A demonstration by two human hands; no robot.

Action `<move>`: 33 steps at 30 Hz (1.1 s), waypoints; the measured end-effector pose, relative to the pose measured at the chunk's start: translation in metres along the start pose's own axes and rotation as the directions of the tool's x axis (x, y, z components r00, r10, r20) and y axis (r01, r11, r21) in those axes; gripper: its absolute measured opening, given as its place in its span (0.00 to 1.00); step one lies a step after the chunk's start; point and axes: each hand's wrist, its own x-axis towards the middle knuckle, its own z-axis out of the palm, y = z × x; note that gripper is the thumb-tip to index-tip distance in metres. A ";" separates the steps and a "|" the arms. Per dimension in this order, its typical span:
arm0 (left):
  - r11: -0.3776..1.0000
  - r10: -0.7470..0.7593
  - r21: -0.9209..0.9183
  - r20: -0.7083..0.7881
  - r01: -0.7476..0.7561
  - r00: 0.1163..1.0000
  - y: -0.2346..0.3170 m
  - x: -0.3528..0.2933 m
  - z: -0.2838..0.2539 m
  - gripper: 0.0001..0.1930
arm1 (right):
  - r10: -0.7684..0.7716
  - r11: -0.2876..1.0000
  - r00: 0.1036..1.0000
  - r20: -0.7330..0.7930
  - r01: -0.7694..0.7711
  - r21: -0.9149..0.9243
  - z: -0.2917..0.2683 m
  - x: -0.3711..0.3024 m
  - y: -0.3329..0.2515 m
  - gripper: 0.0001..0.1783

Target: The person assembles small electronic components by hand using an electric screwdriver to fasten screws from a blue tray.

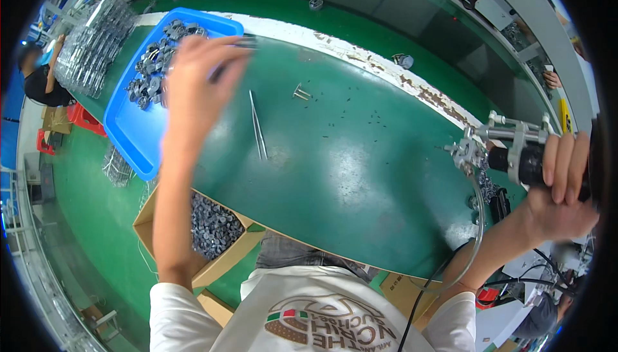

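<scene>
My left hand (201, 78) is raised over the right side of a blue tray (136, 149), smeared by motion. Its fingers are bent together, and a small dark shape shows by them, too blurred to name. Grey round parts (152, 62) lie heaped in the tray, partly hidden behind this hand. At the right, my right hand (566, 178) wraps around the black body of a screwdriver-like power tool (529, 163). Its metal head (467, 152) points left over the table, with a clear hose (479, 223) curving down from it.
Tweezers (257, 127) and a small metal piece (301, 92) lie on the green table (360, 210), near scattered tiny screws. Below the left edge, an open carton (251, 242) holds many grey parts. Stacked clear trays (96, 46) and another person (45, 82) are at far left.
</scene>
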 end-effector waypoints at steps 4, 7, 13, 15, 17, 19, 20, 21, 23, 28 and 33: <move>0.923 -0.205 0.324 -0.037 0.206 0.978 -0.048 -0.011 -0.036 0.09 | -0.004 1.000 1.000 0.013 0.004 0.025 0.017 0.010 0.007 0.11; 0.977 -0.209 -0.039 0.036 0.210 0.977 -0.015 0.007 -0.006 0.09 | 0.018 1.000 0.996 -0.084 -0.017 0.011 0.009 0.014 0.009 0.14; 0.949 0.153 -0.298 0.159 -0.100 0.975 0.102 0.060 0.119 0.20 | -0.004 0.998 0.990 -0.140 -0.005 -0.061 0.008 0.016 0.006 0.14; 0.976 0.122 -0.207 0.259 -0.069 0.958 0.129 0.078 0.152 0.21 | -0.002 0.998 0.991 -0.136 -0.006 -0.063 0.004 0.016 0.006 0.14; 0.987 0.085 -0.157 0.328 -0.034 0.941 0.138 0.088 0.176 0.21 | 0.002 0.998 0.997 -0.074 -0.007 -0.065 0.005 0.016 0.008 0.13; 0.976 0.033 -0.212 0.358 0.047 0.933 0.139 0.092 0.192 0.18 | -0.005 0.997 0.998 -0.056 0.001 -0.073 0.003 0.017 0.009 0.13; 0.976 0.037 -0.214 0.360 0.044 0.932 0.138 0.093 0.196 0.18 | -0.012 0.997 0.999 -0.036 0.009 -0.079 0.002 0.017 0.009 0.13; 0.955 0.013 -0.280 0.358 0.094 0.934 0.134 0.093 0.199 0.16 | -0.012 0.997 0.999 -0.040 0.009 -0.080 0.003 0.016 0.011 0.13; 0.919 -0.028 -0.363 0.329 0.154 0.944 0.127 0.095 0.199 0.14 | -0.092 0.970 0.987 -0.130 0.059 -0.237 0.005 0.013 0.015 0.13; 0.756 -0.159 -0.596 0.233 0.270 0.959 0.097 0.100 0.164 0.14 | -0.025 0.996 0.997 -0.075 0.019 -0.087 0.002 0.017 0.008 0.12; 0.698 -0.154 -0.652 0.266 0.295 0.952 0.082 0.051 0.096 0.15 | 0.006 0.999 0.989 -0.150 -0.014 -0.051 0.004 0.014 0.008 0.15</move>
